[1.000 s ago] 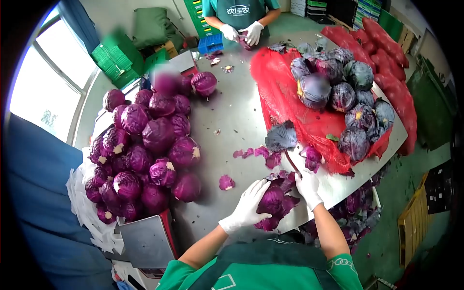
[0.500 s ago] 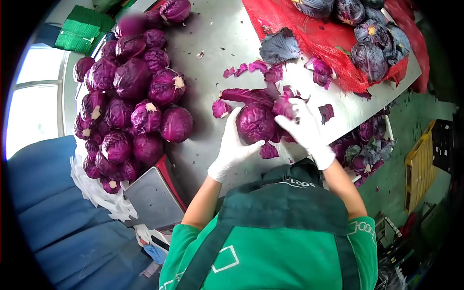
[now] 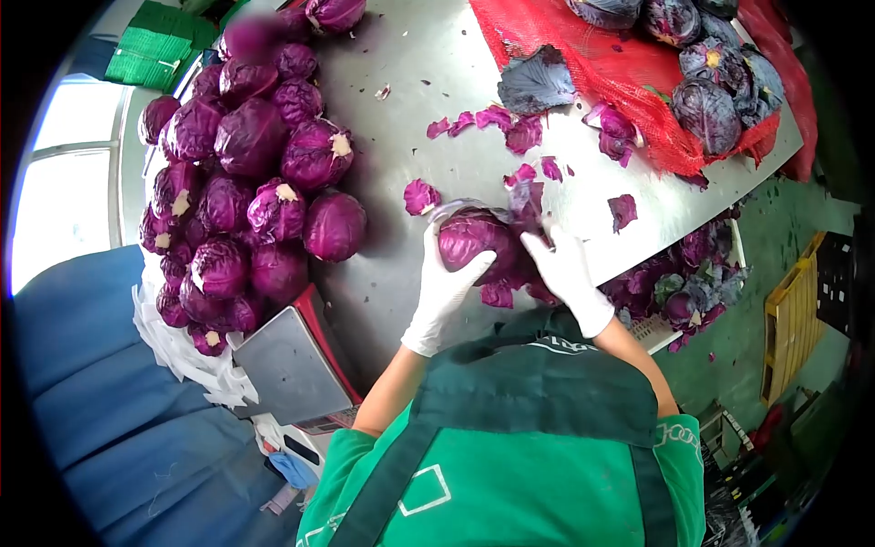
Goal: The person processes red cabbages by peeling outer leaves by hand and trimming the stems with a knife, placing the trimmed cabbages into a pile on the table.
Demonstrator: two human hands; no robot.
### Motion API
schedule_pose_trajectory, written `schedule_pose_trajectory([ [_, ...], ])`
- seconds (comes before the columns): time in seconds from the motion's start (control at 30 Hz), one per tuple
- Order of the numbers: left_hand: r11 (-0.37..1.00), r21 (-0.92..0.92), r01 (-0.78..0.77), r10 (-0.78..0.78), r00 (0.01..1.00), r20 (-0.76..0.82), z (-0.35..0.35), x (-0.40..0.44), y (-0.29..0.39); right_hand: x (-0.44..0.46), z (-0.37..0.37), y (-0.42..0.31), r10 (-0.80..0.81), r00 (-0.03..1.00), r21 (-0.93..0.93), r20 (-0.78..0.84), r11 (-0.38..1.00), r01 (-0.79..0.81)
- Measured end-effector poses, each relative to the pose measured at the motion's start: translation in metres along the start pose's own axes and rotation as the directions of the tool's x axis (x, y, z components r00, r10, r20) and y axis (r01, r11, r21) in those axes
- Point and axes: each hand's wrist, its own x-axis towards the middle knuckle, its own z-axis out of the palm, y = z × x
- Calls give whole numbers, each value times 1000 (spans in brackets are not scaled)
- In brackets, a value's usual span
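A purple cabbage (image 3: pixel 472 239) rests on the metal table near its front edge, with torn leaves beside and beneath it. My left hand (image 3: pixel 447 273), in a white glove, is wrapped round the cabbage's left side, thumb across its front. To the right of the cabbage, my gloved right hand (image 3: pixel 563 266) has its fingers apart beside the loose leaves (image 3: pixel 526 202); nothing shows in its grasp. Purple leaf scraps (image 3: pixel 522 134) and a dark outer leaf (image 3: pixel 536 80) lie farther back.
Trimmed purple cabbages (image 3: pixel 251 137) are piled on the left, above a scale (image 3: pixel 290 369). Untrimmed cabbages (image 3: pixel 706 116) sit on red mesh (image 3: pixel 629 82) at the back right. A crate of leaves (image 3: pixel 684 292) stands below the table's right edge (image 3: pixel 665 244).
The view has tilted down toward the table. The knife seen in my right hand earlier is no longer visible. The long leaf that stuck out left of the cabbage now lies over its top.
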Motion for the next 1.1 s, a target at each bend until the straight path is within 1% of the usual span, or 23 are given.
schedule_pose_trajectory([
  [0.07,995,97,-11,-1,993,116,-1,-3,4,31,-8,24,-157,958,-96,-239,986,137],
  [0.1,990,126,-70,54,990,127,1,-6,-2,46,-22,32,-163,962,-169,-217,977,127],
  [0.13,918,312,-245,197,964,178,2,-7,-2,59,-35,39,-166,966,-242,-199,963,116],
  [0.17,880,358,-313,253,946,204,7,-7,-1,66,-38,46,-232,922,-368,-309,923,109],
  [0.2,839,399,-371,300,926,230,12,-9,2,68,-43,47,-304,866,-490,-397,868,80],
  [0.27,815,423,-397,310,914,260,20,-5,2,65,-56,50,-560,763,-688,-324,693,216],
  [0.3,797,435,-419,329,905,269,22,-3,2,45,-60,15,-407,872,-371,-273,881,295],
  [0.33,779,446,-442,347,895,280,25,0,2,27,-60,-11,-273,949,-1,-159,961,276],
  [0.4,770,449,-454,310,880,359,26,6,8,7,-49,-31,-324,944,32,58,946,323],
  [0.43,747,450,-489,317,857,406,27,9,14,3,-47,-35,-346,931,-55,118,934,353],
  [0.47,724,450,-523,323,833,449,29,10,21,5,-39,-29,-422,905,-39,48,905,424],
  [0.57,639,508,-577,278,790,546,28,9,21,7,-51,-36,-264,948,-30,179,961,273],
  [0.63,583,538,-609,273,770,576,30,7,22,5,-58,-37,-315,920,-224,233,903,366],
  [0.67,521,561,-643,273,749,604,31,7,23,4,-58,-32,-313,921,-224,233,904,364],
  [0.73,543,551,-634,270,753,600,30,8,25,5,-59,-15,-297,945,-40,139,951,305],
  [0.77,568,551,-611,249,766,593,26,9,25,8,-63,-4,-201,977,54,66,979,198],
  [0.83,632,530,-566,224,788,574,16,12,18,27,-69,46,-241,938,-232,-247,955,184],
  [0.87,630,535,-563,222,791,571,10,11,12,42,-79,71,-1,952,-300,-306,949,-96],
  [0.9,642,531,-553,234,801,551,4,10,7,39,-88,77,-289,901,-491,-323,865,102],
  [0.97,729,477,-492,228,831,508,-6,5,4,31,-88,50,-429,853,-473,-297,842,259],
  [1.03,764,492,-417,153,859,489,-17,-3,3,16,-54,19,-253,953,-41,-169,967,250],
  [1.07,796,496,-347,91,878,469,-21,-6,3,12,-37,14,-195,981,94,2,977,194],
  [1.1,878,398,-265,66,891,448,-23,-14,9,5,-28,-8,-154,981,90,120,986,143],
])
